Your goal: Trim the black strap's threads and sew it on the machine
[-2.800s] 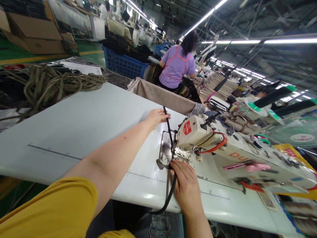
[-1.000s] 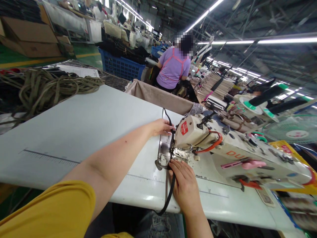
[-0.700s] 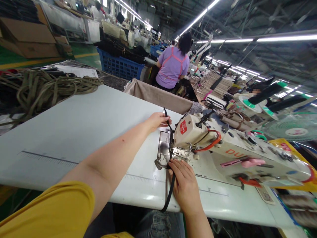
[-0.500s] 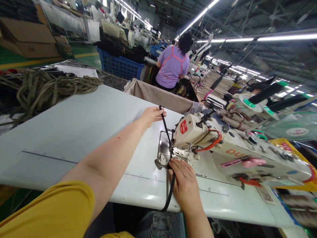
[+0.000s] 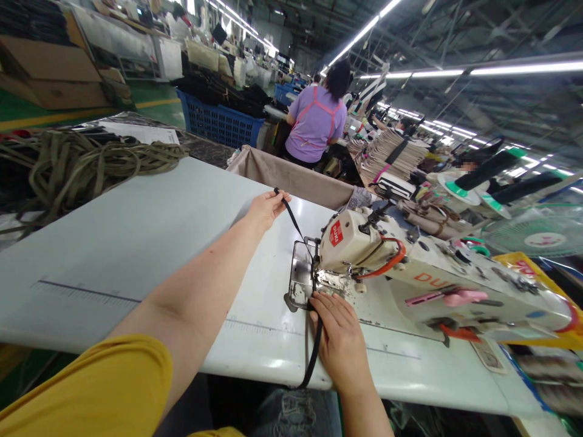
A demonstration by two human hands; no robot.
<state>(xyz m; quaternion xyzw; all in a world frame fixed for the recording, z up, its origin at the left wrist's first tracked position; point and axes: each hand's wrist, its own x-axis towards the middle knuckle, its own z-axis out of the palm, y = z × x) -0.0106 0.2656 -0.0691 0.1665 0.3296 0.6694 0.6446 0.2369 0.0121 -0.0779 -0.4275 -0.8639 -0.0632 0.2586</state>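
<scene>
A cream sewing machine stands on a white table. A narrow black strap runs under its presser foot. My left hand pinches the strap's far end beyond the machine, holding it taut. My right hand lies flat on the near part of the strap by the metal needle plate, fingers together, pressing it down. The strap hangs off the table's front edge.
A tangle of olive webbing lies at the table's far left. A beige fabric bin sits behind the table. A person in a purple top works beyond it. A blue crate and a fan stand nearby.
My left hand has pulled the strap's far end away from the machine, up and to the left, drawing it taut. My right hand has stayed in place.
</scene>
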